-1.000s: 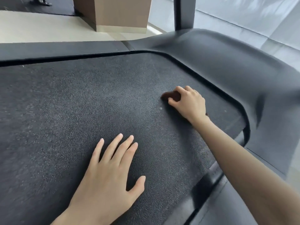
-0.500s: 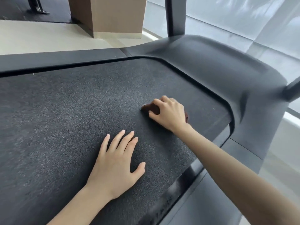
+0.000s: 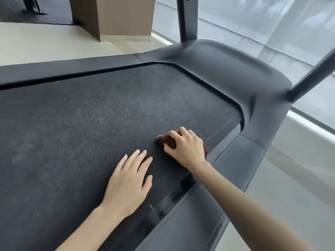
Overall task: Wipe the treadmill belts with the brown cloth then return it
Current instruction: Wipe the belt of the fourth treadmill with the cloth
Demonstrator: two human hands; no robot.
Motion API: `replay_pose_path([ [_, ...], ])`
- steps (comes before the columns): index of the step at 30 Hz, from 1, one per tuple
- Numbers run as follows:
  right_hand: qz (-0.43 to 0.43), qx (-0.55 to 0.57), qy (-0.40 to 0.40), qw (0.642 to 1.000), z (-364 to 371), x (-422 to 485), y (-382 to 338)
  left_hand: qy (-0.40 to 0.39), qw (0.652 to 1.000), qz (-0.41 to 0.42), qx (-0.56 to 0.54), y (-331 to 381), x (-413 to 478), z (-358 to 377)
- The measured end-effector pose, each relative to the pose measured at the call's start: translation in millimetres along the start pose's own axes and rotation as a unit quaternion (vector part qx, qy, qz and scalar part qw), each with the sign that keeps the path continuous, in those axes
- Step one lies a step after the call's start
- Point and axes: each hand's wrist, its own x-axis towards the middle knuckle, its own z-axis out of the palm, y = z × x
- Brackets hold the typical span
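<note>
The right hand [image 3: 186, 147] grips the brown cloth [image 3: 167, 141], with the fingers curled over the bunched fabric and pressing it down on the treadmill belt [image 3: 81, 124]. The cloth shows as a dark brown wad under the knuckles, and a small tuft pokes out on the far side of the wrist. It lies near the belt's right-hand edge, close to the rounded corner where the belt runs under the motor hood [image 3: 226, 69].

The left hand [image 3: 128, 180] lies flat on the belt just beside the right one. Its fingers are straight and a little spread, its palm is down, and it holds nothing. The two hands are near each other but do not touch.

Just past the cloth the belt ends at a dark strip, and beyond that is the grey side rail [image 3: 233, 160], which runs down along the right forearm. The room on that side is narrow — the cloth is almost at the edge. Toward the left the belt stretches away wide and bare, its grainy surface paler in the middle, as far as the far side rail [image 3: 72, 68] along the top. A thin dark gap follows the belt's border there and curves round under the hood. A small pale fleck [image 3: 150, 206] sits on the belt near the close edge.

Two dark uprights rise from the hood — one [image 3: 187, 19] at the top, the other [image 3: 311, 77] slanting off to the right. Behind them are the pale floor [image 3: 36, 42], a wood-faced pillar [image 3: 117, 17] and bright glass panels [image 3: 253, 24].
</note>
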Motion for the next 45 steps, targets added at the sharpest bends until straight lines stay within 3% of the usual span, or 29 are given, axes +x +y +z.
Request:
replay_pose_path([
  [4,0.008,0.01,-0.004,1.0,-17,-43,-23,-0.027,1.0,0.006,-0.014,-7,-20,-11],
  [9,-0.075,0.013,-0.033,0.997,-47,-80,-48,-0.105,0.994,0.039,-0.008,-21,-32,-21],
  [15,0.088,0.074,0.01,0.993,-104,-110,-39,-0.185,0.978,0.082,-0.041,-10,-27,-47],
  [20,0.154,0.064,-0.012,0.986,-129,-175,-33,-0.155,0.971,0.161,-0.083,28,-27,-50],
  [24,0.181,0.094,-0.001,0.979,-114,-204,-40,-0.135,0.97,0.196,-0.053,42,-36,-46],
  [29,0.17,0.036,-0.011,0.985,-90,-213,-55,-0.138,0.972,0.19,-0.015,28,-71,-44],
  [37,0.146,-0.024,0.017,0.989,-86,-217,-52,-0.103,0.985,0.133,-0.05,47,-130,-39],
  [45,0.255,0.129,-0.015,0.958,-98,-243,-33,-0.121,0.971,0.201,-0.037,81,-126,-31],
])
